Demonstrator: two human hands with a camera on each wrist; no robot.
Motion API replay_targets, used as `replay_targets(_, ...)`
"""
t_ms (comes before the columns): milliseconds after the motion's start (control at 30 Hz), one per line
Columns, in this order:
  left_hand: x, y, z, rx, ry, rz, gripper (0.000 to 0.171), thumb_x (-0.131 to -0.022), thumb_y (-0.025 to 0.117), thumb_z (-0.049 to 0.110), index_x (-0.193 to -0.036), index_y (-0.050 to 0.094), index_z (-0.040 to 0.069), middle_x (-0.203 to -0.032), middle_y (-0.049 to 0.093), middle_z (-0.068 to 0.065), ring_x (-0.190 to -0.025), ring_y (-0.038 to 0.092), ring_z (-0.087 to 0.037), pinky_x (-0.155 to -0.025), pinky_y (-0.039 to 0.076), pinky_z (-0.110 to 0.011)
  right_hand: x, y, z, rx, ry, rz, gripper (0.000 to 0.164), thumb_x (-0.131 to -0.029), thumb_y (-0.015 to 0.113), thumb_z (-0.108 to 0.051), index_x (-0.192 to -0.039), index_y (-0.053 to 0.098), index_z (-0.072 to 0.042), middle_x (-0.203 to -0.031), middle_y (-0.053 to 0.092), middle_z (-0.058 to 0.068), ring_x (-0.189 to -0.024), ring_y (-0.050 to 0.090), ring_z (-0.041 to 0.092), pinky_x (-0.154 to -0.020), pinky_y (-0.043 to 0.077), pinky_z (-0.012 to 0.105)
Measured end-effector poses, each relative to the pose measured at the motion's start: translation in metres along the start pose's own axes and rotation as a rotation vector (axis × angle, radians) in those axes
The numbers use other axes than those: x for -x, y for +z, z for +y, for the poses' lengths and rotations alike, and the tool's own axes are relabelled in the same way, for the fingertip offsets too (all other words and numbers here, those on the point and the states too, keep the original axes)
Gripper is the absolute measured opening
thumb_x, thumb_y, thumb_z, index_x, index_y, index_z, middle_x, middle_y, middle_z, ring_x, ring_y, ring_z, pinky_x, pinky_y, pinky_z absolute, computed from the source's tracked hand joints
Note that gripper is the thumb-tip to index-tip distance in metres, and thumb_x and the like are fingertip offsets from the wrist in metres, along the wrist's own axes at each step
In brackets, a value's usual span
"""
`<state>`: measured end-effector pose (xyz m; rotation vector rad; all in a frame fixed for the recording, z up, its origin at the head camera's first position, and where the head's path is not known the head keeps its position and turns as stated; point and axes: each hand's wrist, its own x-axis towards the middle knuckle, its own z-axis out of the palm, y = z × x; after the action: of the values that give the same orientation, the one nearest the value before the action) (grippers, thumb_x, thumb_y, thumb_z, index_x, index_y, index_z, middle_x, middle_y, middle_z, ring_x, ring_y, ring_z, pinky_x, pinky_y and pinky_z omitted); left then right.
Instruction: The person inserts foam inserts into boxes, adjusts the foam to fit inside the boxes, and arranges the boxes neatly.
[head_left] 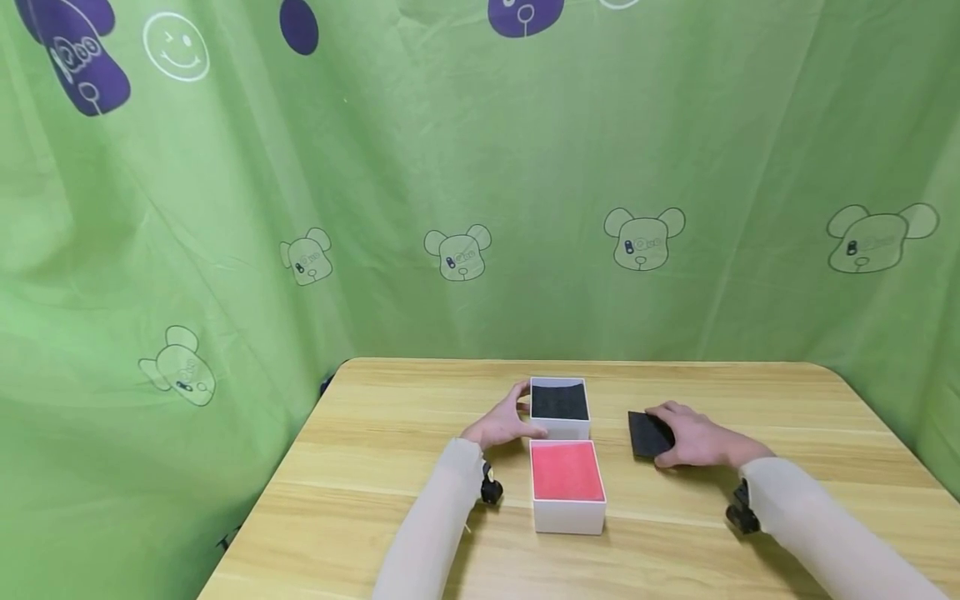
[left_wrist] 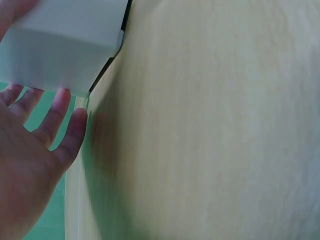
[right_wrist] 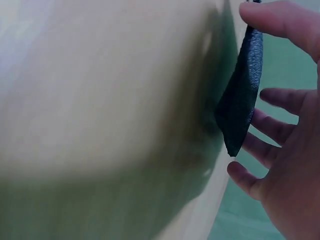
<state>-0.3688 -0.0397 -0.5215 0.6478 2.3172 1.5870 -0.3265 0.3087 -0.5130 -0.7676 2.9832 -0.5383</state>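
My left hand [head_left: 504, 423] grips a small white box [head_left: 567, 430] from its left side, thumb along the near wall and fingers toward the far side. Black material [head_left: 558, 402] fills the top of that box. In the left wrist view, fingertips [left_wrist: 63, 95] meet the edge of the white wall. Off to the right, my right hand [head_left: 697, 438] holds a thin black square pad [head_left: 645, 435] between thumb and fingers. Seen edge-on in the right wrist view, the pad [right_wrist: 242, 90] is slightly bent, with a rough-looking surface.
Just in front of the first box stands a second white box [head_left: 568, 518] with a red sheet [head_left: 567, 471] inside its top. Both are on a wooden table [head_left: 360, 467]. A green curtain [head_left: 540, 150] with bear-head drawings hangs behind the table and along its left side.
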Motion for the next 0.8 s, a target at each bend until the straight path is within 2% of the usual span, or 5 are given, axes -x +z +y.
replay_targets(300,-0.001,0.000,-0.002,0.010,0.010,-0.002,0.099,-0.073,0.080,0.007,-0.150,0.018,0.012,-0.143,0.035,-0.004,-0.117,0.046,-0.021,-0.090,0.046,-0.029,-0.009,-0.009,-0.013,-0.007,-0.020,0.065,0.088,-0.071,0.078,-0.037,-0.135,0.041,0.009,-0.131,0.043,0.029,-0.114,0.043,0.045,-0.089,0.040,0.060)
replay_targets(500,-0.001,-0.001,-0.001,-0.015,-0.011,-0.003,0.100,-0.073,0.081,0.010,-0.150,0.017,0.014,-0.145,0.034,-0.002,-0.120,0.044,-0.020,-0.092,0.044,-0.028,-0.015,-0.017,-0.026,0.013,-0.040,0.100,0.084,-0.072,0.077,-0.037,-0.135,0.042,0.007,-0.132,0.044,0.029,-0.117,0.041,0.046,-0.092,0.036,0.063)
replay_targets(800,-0.002,-0.001,-0.003,-0.010,-0.010,-0.001,0.102,-0.072,0.082,0.010,-0.150,0.017,0.014,-0.145,0.034,-0.002,-0.120,0.044,-0.020,-0.093,0.044,-0.030,-0.026,-0.029,-0.043,-0.016,-0.046,0.127,0.086,-0.075,0.075,-0.039,-0.138,0.038,0.006,-0.134,0.041,0.029,-0.117,0.043,0.045,-0.091,0.039,0.061)
